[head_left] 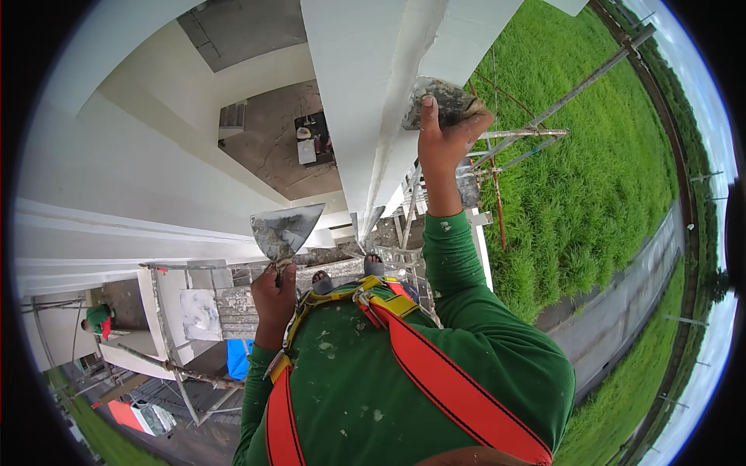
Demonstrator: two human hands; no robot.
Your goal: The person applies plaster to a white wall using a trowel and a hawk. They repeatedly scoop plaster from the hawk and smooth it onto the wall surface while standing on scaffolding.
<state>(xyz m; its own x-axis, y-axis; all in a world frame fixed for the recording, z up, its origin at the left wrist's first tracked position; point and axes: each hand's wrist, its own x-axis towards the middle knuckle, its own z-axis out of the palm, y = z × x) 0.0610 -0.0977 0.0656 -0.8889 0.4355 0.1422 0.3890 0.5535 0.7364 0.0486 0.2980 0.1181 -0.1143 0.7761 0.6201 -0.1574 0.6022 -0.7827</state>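
My left hand (275,303) is closed around the handle of a wide putty knife (287,227), whose blade is smeared with white and grey filler. That blade points away from me, apart from the wall. Raised higher and to the right, my right hand (449,144) grips a second putty knife (437,101), its thumb stretched along the stained blade. The second blade lies at the right-hand face of the white wall corner (392,101), where a strip of wet-looking white filler runs along the edge. Its handle is hidden behind my fingers.
My sandalled feet (373,266) stand on scaffold planks (241,311) high above ground. Scaffold poles (536,124) cross at the right, over grass. A white-smeared board (200,314) lies on the planks. Another person in green (99,320) is at the far left. I wear a red harness (451,380).
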